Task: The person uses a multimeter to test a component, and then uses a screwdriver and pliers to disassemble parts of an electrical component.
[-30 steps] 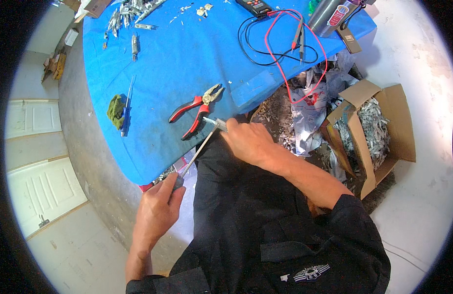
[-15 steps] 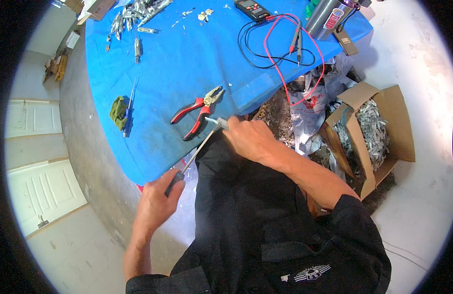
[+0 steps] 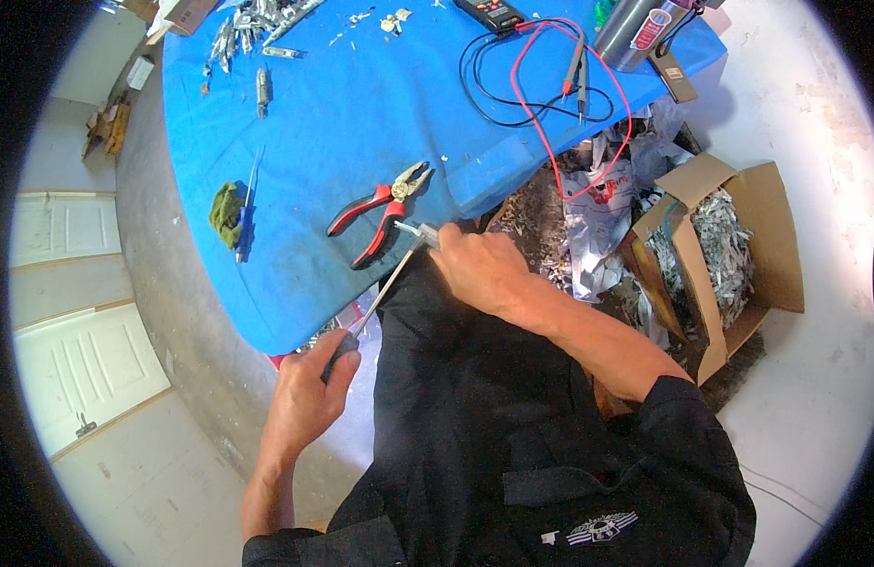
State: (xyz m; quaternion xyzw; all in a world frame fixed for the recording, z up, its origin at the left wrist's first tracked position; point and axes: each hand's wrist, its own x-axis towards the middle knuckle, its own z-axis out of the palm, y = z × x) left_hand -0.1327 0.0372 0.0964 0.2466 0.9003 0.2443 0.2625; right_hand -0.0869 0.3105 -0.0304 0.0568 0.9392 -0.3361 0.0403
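My left hand (image 3: 307,395) is closed around the dark handle of a screwdriver (image 3: 388,290). Its metal shaft slants up and right, and the tip meets a small grey metal piece (image 3: 426,234) pinched in my right hand (image 3: 482,271). A thin pale end sticks out of that piece to the left; my fingers hide the rest. Just beyond, on the blue-covered table (image 3: 305,189), lie spread pliers (image 3: 396,192) with red and black handles. Farther left, a second screwdriver (image 3: 247,222) with a blue handle rests beside a crumpled green cloth (image 3: 227,215).
Metal scraps (image 3: 253,33) are heaped at the table's far left. A multimeter (image 3: 491,13) with red and black leads and a steel flask (image 3: 635,38) stand at the far right. Below the right edge are a plastic bag (image 3: 593,227) and a cardboard box (image 3: 777,236) of shredded silvery scraps.
The whole view has shifted very slightly. Both hands keep nearly the same grip and place, with the screwdriver tip still at the metal piece.
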